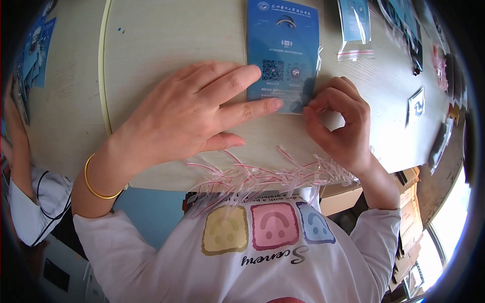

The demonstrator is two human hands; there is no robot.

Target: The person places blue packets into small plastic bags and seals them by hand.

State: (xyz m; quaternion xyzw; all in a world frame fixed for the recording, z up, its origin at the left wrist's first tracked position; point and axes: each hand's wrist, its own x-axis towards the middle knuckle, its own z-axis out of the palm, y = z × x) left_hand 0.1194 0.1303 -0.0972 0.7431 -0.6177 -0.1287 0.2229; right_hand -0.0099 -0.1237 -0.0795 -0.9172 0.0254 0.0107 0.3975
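A blue printed card (288,45) in a clear plastic sleeve lies flat on the table before me. Its crinkled clear edge shows along the right side. My left hand (202,103) is spread, with the index and middle fingertips on the card's lower left part and the thumb apart from it. At the sleeve's lower right corner, my right hand (341,116) is closed in a pinch of thumb and index finger. Between my arms, along the near table edge, lies a loose heap of thin clear plastic strips with red lines (268,174).
Another blue card in a clear zip bag (355,22) lies at the far right, near more stacked packages (404,25). A small white packet (416,107) sits further right. Blue cards (38,50) and another person's arm (19,146) are at the left, beyond a table seam (102,65).
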